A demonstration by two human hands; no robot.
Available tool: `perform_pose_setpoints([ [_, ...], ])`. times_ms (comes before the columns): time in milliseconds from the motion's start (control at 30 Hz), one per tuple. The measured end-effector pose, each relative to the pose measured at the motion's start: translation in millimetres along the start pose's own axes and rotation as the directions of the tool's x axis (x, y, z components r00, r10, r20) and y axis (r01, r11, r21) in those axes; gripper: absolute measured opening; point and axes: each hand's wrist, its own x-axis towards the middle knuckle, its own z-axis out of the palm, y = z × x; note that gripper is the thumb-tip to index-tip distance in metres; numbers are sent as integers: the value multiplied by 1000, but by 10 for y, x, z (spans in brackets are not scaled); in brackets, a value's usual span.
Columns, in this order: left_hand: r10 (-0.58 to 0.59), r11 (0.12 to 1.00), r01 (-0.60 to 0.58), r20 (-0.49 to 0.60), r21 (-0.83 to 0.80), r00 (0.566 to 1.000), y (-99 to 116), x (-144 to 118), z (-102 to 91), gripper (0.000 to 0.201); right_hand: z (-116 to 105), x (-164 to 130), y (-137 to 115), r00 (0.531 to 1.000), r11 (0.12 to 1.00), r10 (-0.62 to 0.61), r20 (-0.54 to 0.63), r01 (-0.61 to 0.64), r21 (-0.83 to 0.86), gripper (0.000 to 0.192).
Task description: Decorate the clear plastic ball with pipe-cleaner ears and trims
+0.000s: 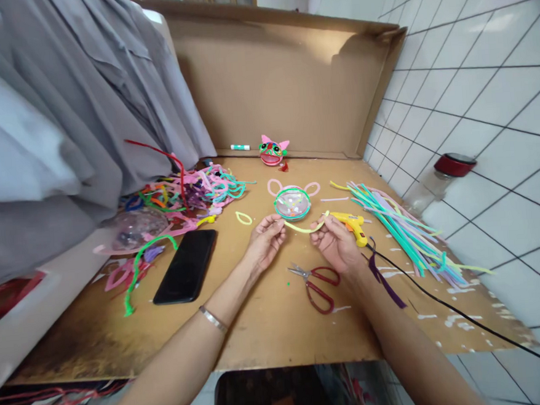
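yellow pipe cleaner [305, 227] spans between left hand [264, 243] and right hand [335, 244], each grip pinching an end.

- Left hand [264, 243] and right hand [335, 244] pinch opposite ends of a curved yellow pipe cleaner [305, 227] over a cardboard table [269, 326].
- Clear ball with pink ears [293, 202] just beyond, at twelve o'clock.
- Red scissors [316, 284] lie at six o'clock.
- Black phone [186, 266] at nine o'clock; yellow glue gun [352, 225] touching the right hand at two o'clock.

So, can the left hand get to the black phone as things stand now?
Probably yes. The black phone lies flat beside the left hand with bare table between them, but that hand now pinches one end of the yellow pipe cleaner.
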Motion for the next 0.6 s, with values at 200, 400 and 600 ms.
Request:
perform_pose_setpoints([
  [200,-41,997,42,14,-70,999,12,-33,37,33,62,-56,48,995,994,90,40,-87,-68,32],
  [400,-118,993,118,86,-3,989,-44,-90,46,36,65,-62,123,999,960,-24,38,34,-277,29],
  [600,-133,988,118,150,103,980,-74,-110,43,39,138,-107,80,986,862,-169,-5,145,-487,28],
])
